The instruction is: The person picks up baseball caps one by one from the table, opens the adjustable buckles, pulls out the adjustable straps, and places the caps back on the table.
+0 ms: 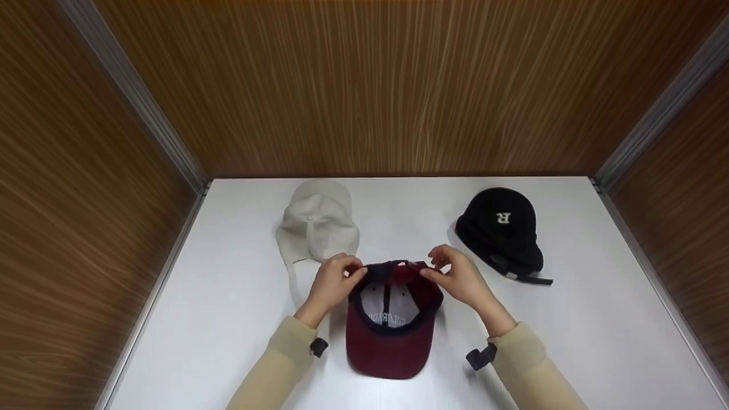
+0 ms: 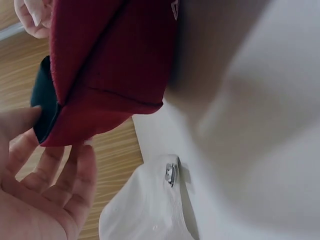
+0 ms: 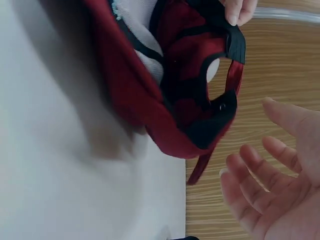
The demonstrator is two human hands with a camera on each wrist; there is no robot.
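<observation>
A dark red baseball cap (image 1: 390,356) has its inside facing up and its brim toward me in the head view. My left hand (image 1: 333,282) pinches its back rim between thumb and fingers; in the left wrist view the thumb lies on the dark inner band (image 2: 46,107). Beside the cap's back strap (image 3: 201,167), my right hand (image 3: 272,180) has its fingers loosely bent and apart from the fabric, with a gap visible in the right wrist view. White lining and reversed lettering show inside the crown.
A cream cap (image 1: 319,225) with a long strap lies behind my left hand. At the back right lies a black cap (image 1: 501,222) with a white letter R and a loose strap. Wood-grain panels (image 1: 364,85) enclose the white table (image 1: 228,296) at the back and sides.
</observation>
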